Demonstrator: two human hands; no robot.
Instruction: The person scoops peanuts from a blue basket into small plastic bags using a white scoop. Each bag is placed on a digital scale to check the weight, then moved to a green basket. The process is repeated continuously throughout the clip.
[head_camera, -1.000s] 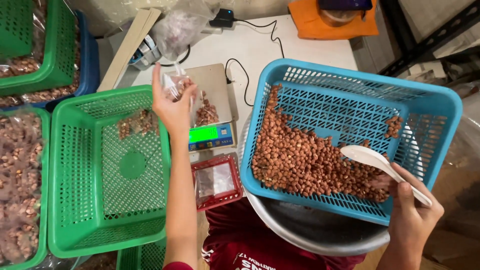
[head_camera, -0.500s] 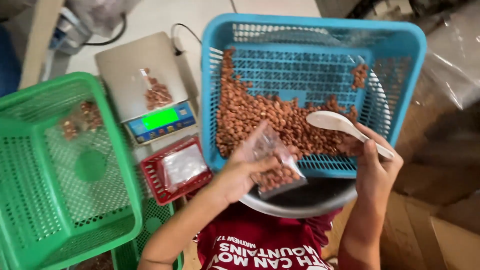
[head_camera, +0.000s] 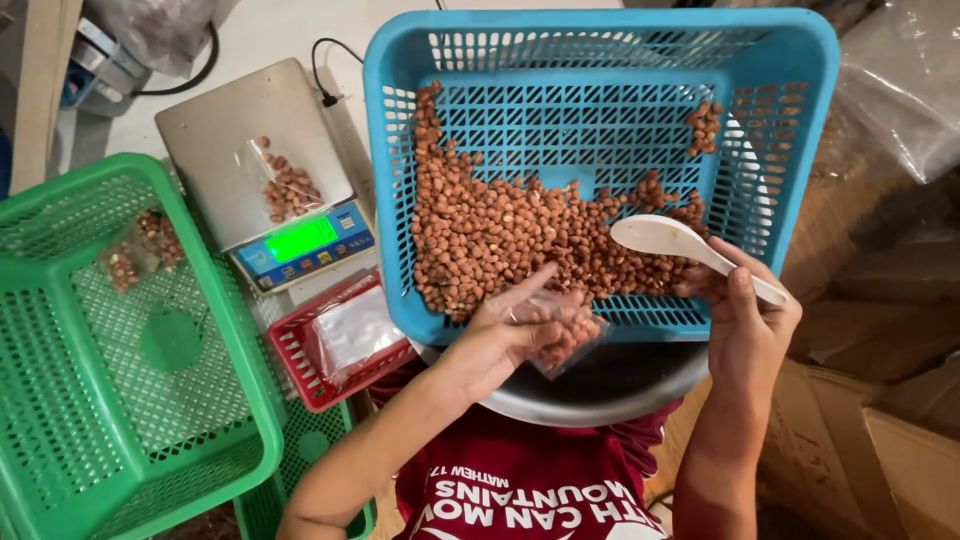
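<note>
We hold a small clear bag (head_camera: 562, 335) of peanuts in our left hand (head_camera: 495, 345), pinched at its top with the fingers closed on it, right at the near edge of the blue basket (head_camera: 600, 60). It sits there so the peanuts (head_camera: 500, 235) are close by. Our right hand (head_camera: 745, 330) is closed around the handle of a white spoon (head_camera: 665, 238), and the spoon's bowl lies on the peanut pile. The blue basket rests on a round metal bowl (head_camera: 600, 385), which can catch nuts that fall through the holes. To the left, a scale (head_camera: 265, 170) on the bench carries another little bag of peanuts (head_camera: 285, 185). A red tray (head_camera: 340, 340) of empty bags sits just beside it, and a green basket (head_camera: 130, 350) holds a filled bag (head_camera: 135, 255).
</note>
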